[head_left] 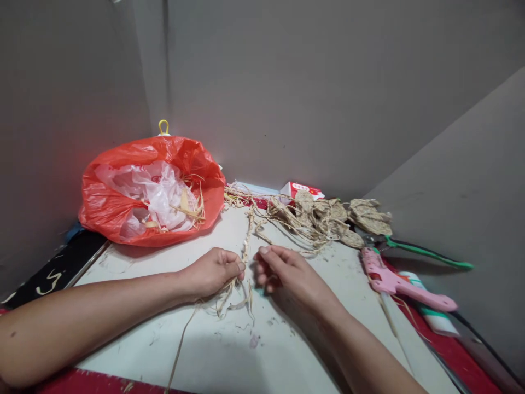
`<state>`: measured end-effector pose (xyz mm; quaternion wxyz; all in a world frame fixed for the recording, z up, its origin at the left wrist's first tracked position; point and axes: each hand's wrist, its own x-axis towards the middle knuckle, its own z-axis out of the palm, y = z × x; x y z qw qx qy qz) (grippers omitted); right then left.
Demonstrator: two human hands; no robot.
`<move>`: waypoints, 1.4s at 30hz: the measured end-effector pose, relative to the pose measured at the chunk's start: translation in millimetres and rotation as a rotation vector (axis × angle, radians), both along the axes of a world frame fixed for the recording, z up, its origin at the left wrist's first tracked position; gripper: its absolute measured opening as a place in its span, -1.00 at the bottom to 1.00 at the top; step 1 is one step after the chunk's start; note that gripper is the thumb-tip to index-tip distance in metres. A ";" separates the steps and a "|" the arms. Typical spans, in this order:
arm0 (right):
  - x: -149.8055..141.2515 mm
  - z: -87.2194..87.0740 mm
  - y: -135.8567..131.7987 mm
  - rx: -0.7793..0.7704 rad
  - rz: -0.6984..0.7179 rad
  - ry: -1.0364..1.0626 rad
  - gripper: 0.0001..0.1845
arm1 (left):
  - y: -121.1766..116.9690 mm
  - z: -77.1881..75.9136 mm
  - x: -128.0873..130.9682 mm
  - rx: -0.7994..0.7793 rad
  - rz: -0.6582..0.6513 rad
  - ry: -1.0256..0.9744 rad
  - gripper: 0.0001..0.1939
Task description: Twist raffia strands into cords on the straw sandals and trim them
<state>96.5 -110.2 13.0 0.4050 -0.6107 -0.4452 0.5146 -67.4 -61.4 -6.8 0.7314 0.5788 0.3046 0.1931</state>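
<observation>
My left hand (pixel 219 273) pinches a braided straw cord (pixel 246 241) between thumb and fingers. From the grip the cord runs away from me across the white board (pixel 283 350). Loose straw strands (pixel 225 302) fan out below this hand, and one long strand trails toward the board's front edge. Just right of the cord, apart from it, is my right hand (pixel 283 268). Its fingers are loosely curled and spaced, with nothing visible in them. Past the right hand lies a pile of twisted straw cord with flat oval woven pieces (pixel 324 216).
At the back left sits a red plastic bag (pixel 151 235) holding white plastic and straw scraps. A pink glue gun (pixel 394 282), green-handled pliers (pixel 426 254) and a white-and-green tube (pixel 437 317) lie at the right. A red-and-white box (pixel 301 190) stands by the grey wall.
</observation>
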 end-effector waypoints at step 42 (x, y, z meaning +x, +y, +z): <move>-23.2 -13.2 -7.6 -0.254 0.030 0.448 -0.67 | -11.3 20.0 -13.9 1.490 -0.251 0.776 -0.77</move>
